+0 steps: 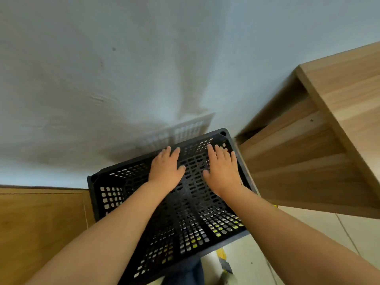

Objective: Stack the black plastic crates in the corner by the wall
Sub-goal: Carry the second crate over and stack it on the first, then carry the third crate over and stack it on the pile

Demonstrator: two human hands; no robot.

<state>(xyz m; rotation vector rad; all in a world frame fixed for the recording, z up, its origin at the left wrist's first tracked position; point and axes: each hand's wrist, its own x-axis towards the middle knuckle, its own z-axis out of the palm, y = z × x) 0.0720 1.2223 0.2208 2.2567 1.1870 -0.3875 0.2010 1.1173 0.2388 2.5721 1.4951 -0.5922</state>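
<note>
Crate (pixel 185 212): black plastic, perforated lattice, far edge against pale wall (pixel 102 68), wooden cabinet (pixel 308 151) just right; contents cannot tell; no writing legible.
Hands: left hand (pixel 165 168), right hand (pixel 223 171) both flat, fingers spread, palms pressing on crate, grasping nothing.

Both bare forearms reach forward from the bottom corners, converging toward the middle. The left hand (pixel 166 167) lies palm down, fingers together and stretched flat, thumb spread inward. The right hand (pixel 222 169) mirrors it just beside, palm down, fingers slightly fanned, thumb toward the left.
</note>
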